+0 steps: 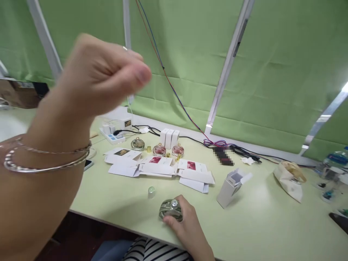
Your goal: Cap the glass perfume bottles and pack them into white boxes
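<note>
In the head view, the right hand point(189, 224) is wrapped around a green glass bottle point(165, 209) near the front edge of the table point(258, 221), thumb on the near side and fingers on the far side, clamped on the glass. The bottle's silver nozzle point(174, 203) is bare and faces up; whether its base touches the surface cannot be told. The left hand point(100, 72) is raised high and close to the camera, slightly blurred, its fingers curled in and together; whether anything is inside cannot be told. Bracelets point(45, 168) circle that wrist.

A clear cap point(151, 192) stands on the surface beside the bottle, toward the table's left end. On the other side, toward the right end, a white box point(230, 190) stands with its top flaps open. Farther in from the front edge, three unfolded cartons point(157, 167) lie in a row, and behind them are two pink bottles point(159, 149) and a dark round bottle point(137, 144), with small gold caps point(148, 149) among them. Three slim white boxes point(169, 139) stand upright close together near the back edge. A power strip point(112, 137) lies toward the back left corner, and a pale bag point(288, 181) lies toward the right end.
</note>
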Available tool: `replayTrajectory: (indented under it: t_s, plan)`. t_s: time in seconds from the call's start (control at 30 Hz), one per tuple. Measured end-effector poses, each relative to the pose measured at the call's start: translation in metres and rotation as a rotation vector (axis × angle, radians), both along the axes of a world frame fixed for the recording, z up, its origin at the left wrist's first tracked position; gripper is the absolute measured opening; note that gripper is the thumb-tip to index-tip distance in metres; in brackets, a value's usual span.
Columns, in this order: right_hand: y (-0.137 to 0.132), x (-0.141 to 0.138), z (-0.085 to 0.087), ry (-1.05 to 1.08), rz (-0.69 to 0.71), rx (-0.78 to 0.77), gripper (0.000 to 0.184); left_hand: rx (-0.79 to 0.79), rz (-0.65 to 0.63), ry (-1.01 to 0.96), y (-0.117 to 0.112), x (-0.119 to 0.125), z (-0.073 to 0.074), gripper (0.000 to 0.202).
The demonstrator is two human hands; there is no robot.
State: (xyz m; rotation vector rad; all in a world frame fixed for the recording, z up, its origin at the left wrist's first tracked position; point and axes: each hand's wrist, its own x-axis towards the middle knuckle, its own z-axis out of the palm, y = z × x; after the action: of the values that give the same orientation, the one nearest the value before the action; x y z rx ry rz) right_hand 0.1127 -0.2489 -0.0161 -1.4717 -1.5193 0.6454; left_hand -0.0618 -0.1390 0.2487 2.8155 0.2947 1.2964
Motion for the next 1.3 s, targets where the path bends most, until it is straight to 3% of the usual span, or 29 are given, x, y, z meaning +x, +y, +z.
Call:
replayTrajectory:
  t_s: [0.03, 0.1, 0.13, 0.3, 0.37, 0.43, 0.7, 0.87, 1.03, 1.3]
  plan:
    - [0.000, -0.001, 0.000, 0.003, -0.003, 0.009, 0.012, 0.141, 0.034, 0.010, -0.003, -0.003, 0.003, 0.037]
    - [0.001, -0.002, -0.002, 0.004, -0.009, 0.028, 0.012, 0.301, 0.021, 0.206, -0.005, -0.004, -0.017, 0.040]
    - [0.002, -0.002, -0.004, 0.004, -0.008, 0.041, 0.012, 0.284, 0.114, 0.343, -0.003, -0.004, -0.036, 0.037]
    - [0.012, 0.000, -0.021, 0.032, 0.055, 0.112, 0.018, 0.108, 0.191, 0.666, 0.018, -0.003, -0.151, 0.016]
    - [0.014, 0.001, -0.028, 0.033, 0.059, 0.107, 0.020, 0.006, 0.152, 0.698, 0.023, -0.002, -0.180, 0.014]
    - [0.014, 0.002, -0.031, 0.027, 0.038, 0.095, 0.018, -0.078, 0.103, 0.687, 0.022, 0.001, -0.196, 0.012]
    - [0.008, 0.002, -0.021, 0.025, 0.030, -0.020, 0.019, -0.264, 0.073, 0.670, 0.019, 0.005, -0.220, 0.008]
    - [0.009, 0.002, -0.022, 0.015, 0.025, -0.044, 0.021, -0.282, 0.086, 0.719, 0.019, -0.003, -0.229, 0.014]
    - [0.008, 0.002, -0.024, 0.019, 0.034, -0.031, 0.020, -0.240, 0.108, 0.741, 0.023, -0.007, -0.233, 0.003]
    - [0.007, 0.001, -0.024, 0.012, 0.008, -0.026, 0.019, -0.250, 0.112, 0.730, 0.026, -0.012, -0.232, 0.006]
